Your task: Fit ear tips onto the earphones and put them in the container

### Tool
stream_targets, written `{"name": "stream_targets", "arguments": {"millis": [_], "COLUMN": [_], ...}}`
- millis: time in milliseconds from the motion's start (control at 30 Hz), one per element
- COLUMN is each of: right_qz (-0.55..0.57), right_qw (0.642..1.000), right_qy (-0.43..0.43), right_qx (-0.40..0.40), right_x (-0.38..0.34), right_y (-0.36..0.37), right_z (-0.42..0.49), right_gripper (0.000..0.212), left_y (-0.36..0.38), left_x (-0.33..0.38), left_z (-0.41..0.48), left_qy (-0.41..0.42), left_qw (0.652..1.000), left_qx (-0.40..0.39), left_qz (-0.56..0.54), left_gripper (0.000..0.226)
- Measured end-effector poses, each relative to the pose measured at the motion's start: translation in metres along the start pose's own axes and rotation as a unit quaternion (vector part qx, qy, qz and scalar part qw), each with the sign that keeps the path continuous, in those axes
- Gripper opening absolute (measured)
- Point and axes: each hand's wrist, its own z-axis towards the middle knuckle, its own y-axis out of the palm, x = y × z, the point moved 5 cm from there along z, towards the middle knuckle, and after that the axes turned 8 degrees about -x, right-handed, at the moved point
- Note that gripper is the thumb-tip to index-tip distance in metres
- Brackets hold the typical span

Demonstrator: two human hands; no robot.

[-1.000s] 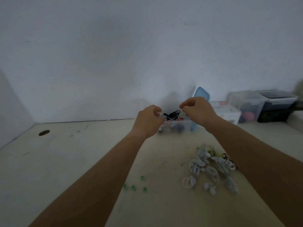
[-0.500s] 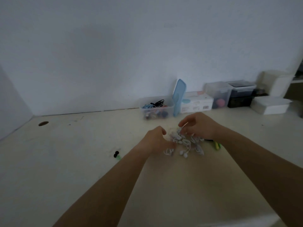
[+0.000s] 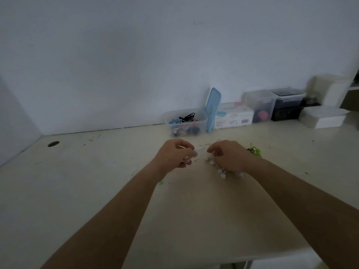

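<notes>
The white earphones (image 3: 223,172) lie in a small tangled heap on the table (image 3: 97,171), mostly under the right hand (image 3: 228,157), and one thin white cable seems to stretch from there to the left hand (image 3: 174,154). The left hand pinches this cable with curled fingers. The right hand is also curled and appears to pinch it, though motion blur makes this less sure. I judge the task to be in its middle. The clear container (image 3: 203,121) at the wall already holds several dark and coloured earphones, with its blue lid (image 3: 213,107) standing beside it, but the white heap and the green earphones (image 3: 256,150) near the right wrist are not yet put away. Whether any white earphones already carry ear tips is too small and blurred to tell. A small green piece (image 3: 160,183), perhaps an ear tip, shows beside the left forearm. The arms hide part of the table.
</notes>
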Motion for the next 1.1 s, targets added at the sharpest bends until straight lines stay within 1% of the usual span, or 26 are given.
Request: {"name": "stream_targets", "arguments": {"millis": [67, 167, 233, 333, 367, 433, 500, 567, 633, 700, 800, 900, 1000, 1067, 1100], "right_qz": [0.005, 0.043, 0.089, 0.146, 0.174, 0.225, 0.207, 0.145, 0.097, 0.08, 0.088, 0.158, 0.301, 0.353, 0.359], "right_qw": [1.0, 0.997, 0.991, 0.976, 0.97, 0.962, 0.969, 0.984, 0.992, 0.993, 0.988, 0.976, 0.94, 0.92, 0.917], "right_qy": [0.002, -0.015, -0.044, -0.092, -0.102, -0.106, -0.098, -0.087, -0.071, -0.048, -0.015, -0.023, -0.061, -0.079, -0.082], "right_qx": [0.014, 0.061, 0.094, 0.133, 0.136, 0.117, 0.09, 0.059, 0.047, 0.071, 0.126, 0.148, 0.151, 0.151, 0.154], "right_x": [0.0, -0.005, -0.015, -0.033, -0.039, -0.046, -0.049, -0.048, -0.044, -0.037, -0.021, -0.009, -0.011, -0.015, -0.016], "right_y": [0.0, -0.005, -0.012, -0.019, -0.02, -0.019, -0.015, -0.009, -0.004, -0.005, -0.018, -0.032, -0.045, -0.053, -0.056], "right_z": [0.001, 0.0, -0.004, -0.009, -0.011, -0.012, -0.008, -0.002, 0.002, 0.003, 0.003, 0.005, 0.003, 0.003, 0.003], "right_gripper": [0.04, 0.03, 0.025, 0.025, 0.025, 0.033, 0.038, 0.029, 0.017, 0.016, 0.015, 0.013, 0.01, 0.009, 0.008], "left_y": [-0.006, -0.012, -0.016, -0.02, -0.021, -0.022, -0.022, -0.021, -0.021, -0.023, -0.031, -0.033, -0.029, -0.025, -0.023], "left_x": [0.0, -0.003, -0.005, -0.006, -0.006, -0.006, -0.005, -0.004, -0.001, 0.003, 0.005, 0.0, -0.008, -0.01, -0.01], "left_z": [-0.006, -0.012, -0.016, -0.021, -0.023, -0.025, -0.026, -0.028, -0.027, -0.027, -0.025, -0.022, -0.019, -0.017, -0.016], "left_qy": [-0.001, -0.002, -0.005, -0.003, -0.002, -0.002, 0.0, 0.007, 0.018, 0.032, 0.042, 0.031, 0.009, 0.002, 0.002], "left_qw": [0.997, 0.987, 0.984, 0.982, 0.981, 0.979, 0.977, 0.976, 0.975, 0.972, 0.968, 0.972, 0.977, 0.976, 0.975], "left_qx": [-0.019, -0.036, -0.033, -0.034, -0.034, -0.037, -0.042, -0.044, -0.045, -0.038, -0.027, -0.011, 0.01, 0.013, 0.013], "left_qz": [-0.075, -0.155, -0.175, -0.188, -0.191, -0.201, -0.21, -0.213, -0.217, -0.228, -0.245, -0.232, -0.213, -0.217, -0.222], "left_gripper": [0.011, 0.018, 0.02, 0.021, 0.022, 0.023, 0.023, 0.024, 0.022, 0.019, 0.021, 0.023, 0.021, 0.021, 0.021]}}
